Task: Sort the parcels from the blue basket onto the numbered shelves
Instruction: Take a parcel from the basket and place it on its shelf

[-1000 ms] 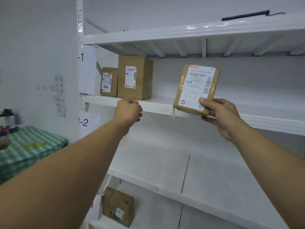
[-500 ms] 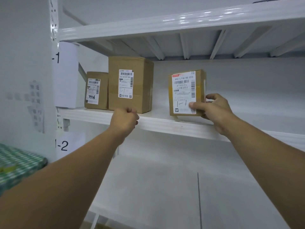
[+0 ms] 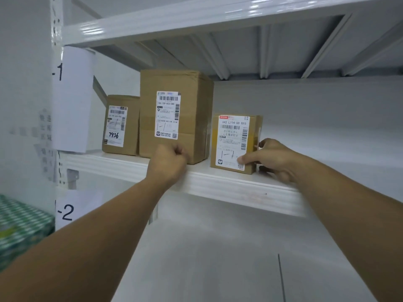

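Forearms fill the near part of the view, both ours, reaching up and forward. Under them lies the lower shelf (image 3: 207, 264), a wide white board with a thin dark seam (image 3: 281, 277) on its right part. At the far left, lower down, we see a green checked cloth (image 3: 19, 232), blurred. On the white upright post (image 3: 55, 25) a paper sign marked "-2" (image 3: 72, 212) hangs beside this level.

Next comes the front edge of the middle shelf (image 3: 239, 189), white and ribbed. Our left hand (image 3: 169, 163) is at this edge, its fingers curled into a fist with nothing visible inside, just in front of the tall parcel (image 3: 174, 114). Our right hand (image 3: 271, 160) pinches the small parcel (image 3: 233, 142): the thumb presses on the lower right corner of its white label and the fingers curl round its right side. This parcel stands upright on the middle shelf, near the front edge, just to the right of the tall parcel; whether the two touch we cannot tell. Left of the tall one stands a third parcel (image 3: 121, 125), with "7936" written by hand on its label. A paper sign marked "-1" (image 3: 72, 99) hangs at this level.

Behind is a plain white back wall (image 3: 327, 118), and above all the upper shelf (image 3: 196, 20), with ribs under it.
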